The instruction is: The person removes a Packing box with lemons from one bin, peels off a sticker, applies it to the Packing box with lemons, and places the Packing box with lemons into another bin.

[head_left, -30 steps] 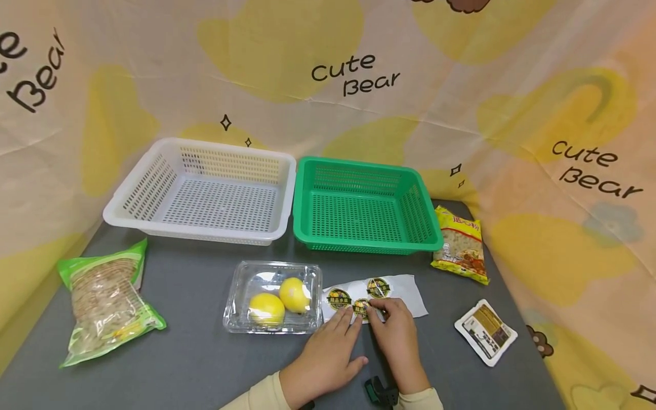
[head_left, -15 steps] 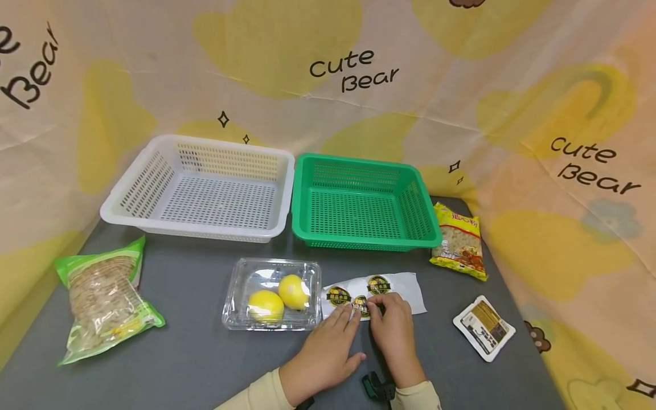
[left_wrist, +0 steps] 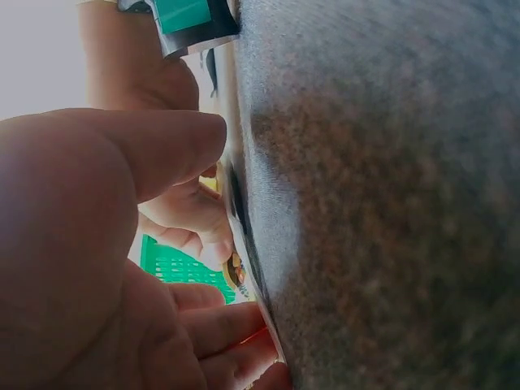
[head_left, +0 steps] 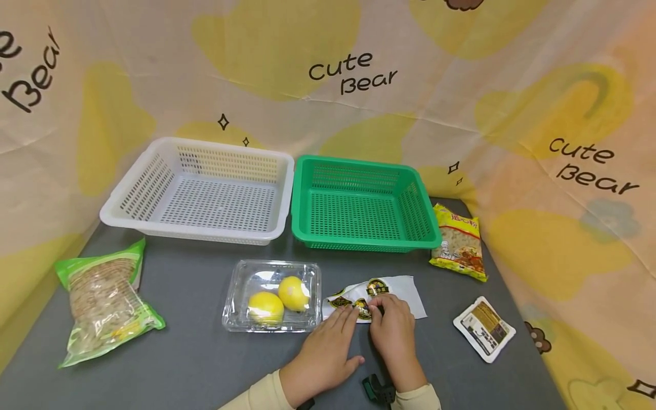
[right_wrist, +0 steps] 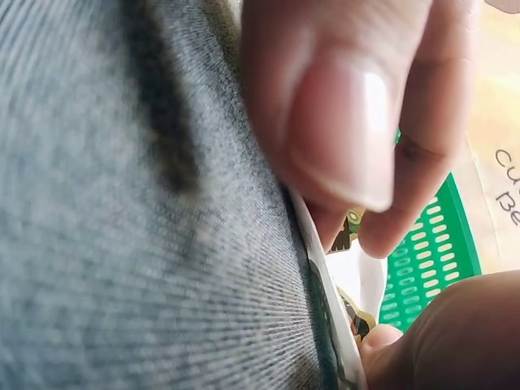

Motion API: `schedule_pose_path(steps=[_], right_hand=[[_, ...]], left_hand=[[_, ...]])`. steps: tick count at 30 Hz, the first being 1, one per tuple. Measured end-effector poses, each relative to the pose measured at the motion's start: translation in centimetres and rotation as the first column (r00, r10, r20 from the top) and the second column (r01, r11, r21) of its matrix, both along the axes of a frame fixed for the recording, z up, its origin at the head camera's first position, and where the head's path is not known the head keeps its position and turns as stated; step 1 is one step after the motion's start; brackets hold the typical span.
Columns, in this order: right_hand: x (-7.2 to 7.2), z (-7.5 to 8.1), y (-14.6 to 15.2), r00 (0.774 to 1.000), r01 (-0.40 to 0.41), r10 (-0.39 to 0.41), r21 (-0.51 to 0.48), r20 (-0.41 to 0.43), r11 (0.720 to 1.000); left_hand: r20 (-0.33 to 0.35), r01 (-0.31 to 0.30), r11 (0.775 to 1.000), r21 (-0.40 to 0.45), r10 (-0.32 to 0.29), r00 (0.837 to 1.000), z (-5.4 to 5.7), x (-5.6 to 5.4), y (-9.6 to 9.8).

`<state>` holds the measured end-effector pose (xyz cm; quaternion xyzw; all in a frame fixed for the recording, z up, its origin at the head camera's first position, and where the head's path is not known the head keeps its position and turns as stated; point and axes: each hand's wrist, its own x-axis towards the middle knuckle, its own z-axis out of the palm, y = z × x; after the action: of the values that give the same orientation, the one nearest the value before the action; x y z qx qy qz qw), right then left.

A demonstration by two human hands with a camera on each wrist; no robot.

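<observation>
A white sheet (head_left: 405,290) with round black-and-gold fruit stickers lies on the grey table, its left part now buckled upward. My left hand (head_left: 325,350) presses the sheet's near edge with straight fingers, thumb spread to the side. At the middle sticker (head_left: 361,308), my right hand (head_left: 393,333) pinches the sticker's edge between thumb and index finger; the fingertips partly hide it. In the right wrist view the thumb (right_wrist: 341,130) sits right at the sheet's edge. Left of the sheet stands a lidded clear plastic box (head_left: 236,302) with two yellow lemons (head_left: 266,307) inside.
Behind stand a white basket (head_left: 220,232) and a green basket (head_left: 359,244), side by side. A green-edged bag of round, thin brown slices (head_left: 105,285) lies left. At right are a yellow food packet (head_left: 458,245) and a small white sealed pack (head_left: 484,330). Printed cloth (head_left: 359,125) encloses the table.
The sheet has buckled up at its left part, tilting the left and middle stickers. My right fingers have shifted slightly at the middle sticker; my left hand stays nearly still.
</observation>
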<state>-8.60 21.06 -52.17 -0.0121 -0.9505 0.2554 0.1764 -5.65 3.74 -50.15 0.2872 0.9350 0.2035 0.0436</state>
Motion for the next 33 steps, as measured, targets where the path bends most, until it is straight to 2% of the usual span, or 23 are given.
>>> schedule_pose_path(steps=[12,16,25,33], right_hand=[[0.01,0.02,-0.01,0.999,-0.034,0.035,0.016,-0.033,0.999],[0.07,0.10,-0.12,0.999,-0.037,0.037,0.009,-0.014,0.999],[0.38,0.63,-0.17,0.997,-0.053,0.058,-0.106,0.043,0.993],[0.14,0.80,-0.01,0.992,-0.029,0.050,-0.180,0.113,0.983]], left_hand=[[-0.047,-0.016,0.999,0.031,0.018,0.999,-0.34,-0.43,0.19],[-0.032,-0.032,0.999,0.029,0.033,0.999,-0.53,-0.64,0.18],[-0.004,-0.051,0.998,0.045,0.052,0.999,-0.78,-0.94,0.03],[0.013,-0.049,0.998,-0.026,0.050,0.999,-0.70,-0.69,-0.06]])
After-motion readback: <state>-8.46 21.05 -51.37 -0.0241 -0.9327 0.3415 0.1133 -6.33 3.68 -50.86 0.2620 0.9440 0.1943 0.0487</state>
